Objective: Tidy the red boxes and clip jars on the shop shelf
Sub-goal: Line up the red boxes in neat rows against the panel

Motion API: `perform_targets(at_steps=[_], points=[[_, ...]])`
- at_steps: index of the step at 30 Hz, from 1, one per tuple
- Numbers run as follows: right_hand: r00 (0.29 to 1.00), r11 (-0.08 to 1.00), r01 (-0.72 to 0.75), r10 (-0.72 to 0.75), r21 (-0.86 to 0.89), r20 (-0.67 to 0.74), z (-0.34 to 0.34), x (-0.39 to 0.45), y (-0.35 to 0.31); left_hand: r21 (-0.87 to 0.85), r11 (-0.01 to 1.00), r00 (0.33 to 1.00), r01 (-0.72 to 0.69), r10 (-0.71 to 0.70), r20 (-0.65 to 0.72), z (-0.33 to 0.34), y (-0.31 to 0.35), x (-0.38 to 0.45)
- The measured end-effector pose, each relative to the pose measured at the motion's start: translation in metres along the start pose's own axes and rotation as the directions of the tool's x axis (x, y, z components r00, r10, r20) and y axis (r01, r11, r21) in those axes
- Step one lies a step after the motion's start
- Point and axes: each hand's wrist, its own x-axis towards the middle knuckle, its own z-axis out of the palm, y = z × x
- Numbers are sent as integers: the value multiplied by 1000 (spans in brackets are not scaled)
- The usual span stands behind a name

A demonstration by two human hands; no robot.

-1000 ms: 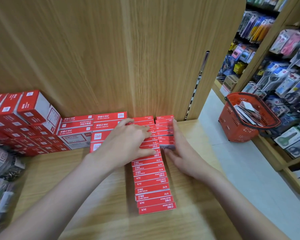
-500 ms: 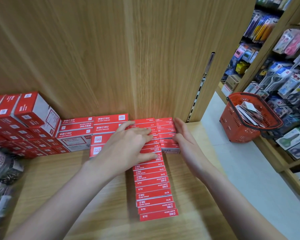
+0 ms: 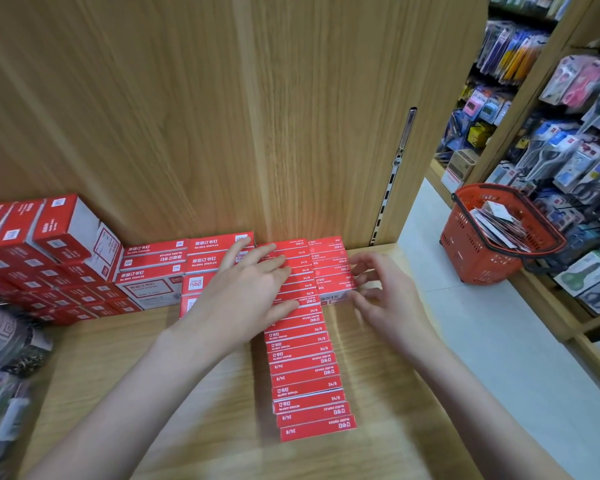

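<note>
In the head view, the only one supplied, we find the shelf board [image 3: 194, 403] carrying a long row of small red boxes [image 3: 305, 368] that runs from near its front edge straight back to the wooden back panel [image 3: 187, 116], so its long axis points away from the person. A shorter row of red boxes [image 3: 331, 268] lies against the right flank of that row at the far end, touching the panel. Our left hand [image 3: 250, 292] lies flat on the far part of the long row, fingers straight and spread, pressing down without curling round anything. Our right hand [image 3: 381, 299] sits just right of the short row, fingers loosely bent with the tips at or almost at its right edge; it holds nothing, and motion blur stops us confirming contact. We judge the right hand the nearer to the short row, which lies to its left, so squaring it would call for a leftward push while the left hand steadies the long row. Larger red boxes [image 3: 153, 271] are stacked to the left along the panel. The clip jars [image 3: 4, 344] appear only as a blurred mass at the left edge. A red basket [image 3: 482, 247] stands on the floor, well apart.
</note>
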Motion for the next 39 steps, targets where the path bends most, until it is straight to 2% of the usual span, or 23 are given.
perform_targets(at_steps=[6, 10, 14, 17, 26, 30, 35, 39], points=[[997, 992, 58, -52, -115, 52, -3, -1, 2, 20, 1000, 1000, 20, -20, -16, 2, -3, -7], [987, 964, 155, -143, -215, 71, -1, 4, -1, 65, 997, 997, 33, -28, -73, 1, -3, -12], [978, 930, 206, -183, -306, 102, 1, 4, -5, 11, 999, 992, 46, -44, -120, 4, -5, -20], [975, 925, 219, -193, -312, 113, 1, 2, -6, -8, 998, 989, 64, -65, -131, 6, -2, -23], [963, 897, 236, -166, -373, 211, -16, 8, -18, -222, 970, 928, 94, -166, -333, 3, -14, -51], [951, 911, 290, -242, -293, 190, -14, 13, -39, -284, 948, 898, 143, -245, -365, 2, -25, -66], [867, 906, 391, -306, -159, 393, 17, 17, -69, -272, 932, 889, 240, -323, -323, 12, -38, -80], [838, 898, 429, -357, -94, 412, 41, 19, -74, -298, 928, 852, 225, -335, -402, 22, -40, -83]])
